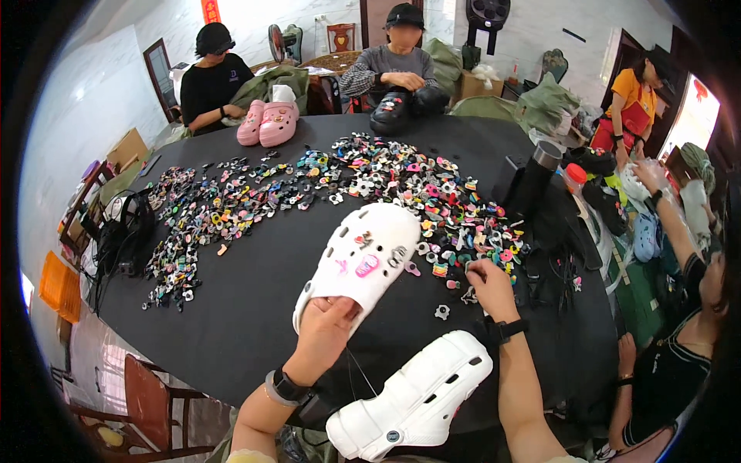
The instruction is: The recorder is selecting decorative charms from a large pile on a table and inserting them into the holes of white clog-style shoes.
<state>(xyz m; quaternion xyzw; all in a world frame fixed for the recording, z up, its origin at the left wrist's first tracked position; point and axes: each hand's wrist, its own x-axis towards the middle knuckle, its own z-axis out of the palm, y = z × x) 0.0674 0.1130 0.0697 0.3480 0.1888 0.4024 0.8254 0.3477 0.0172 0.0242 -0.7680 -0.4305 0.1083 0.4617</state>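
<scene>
Black-draped table [255,285] strewn with shoe charms [386,174], a white clog [351,253] held mid-frame.
The left hand [326,328] grips the clog at its foot opening; the right hand [492,289] has fingertips together beside the charms, whether around one cannot be told. A second white clog [409,397] lies lower centre; a capped black flask [536,176], upper right, hides its contents.

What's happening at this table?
The person's left hand holds up a white clog with a few charms on its upper. The right hand is at the near edge of a spread of small colourful charms; whether it holds one is unclear. A second white clog lies nearby. Across the table, a person in grey sits behind a black clog.
</scene>
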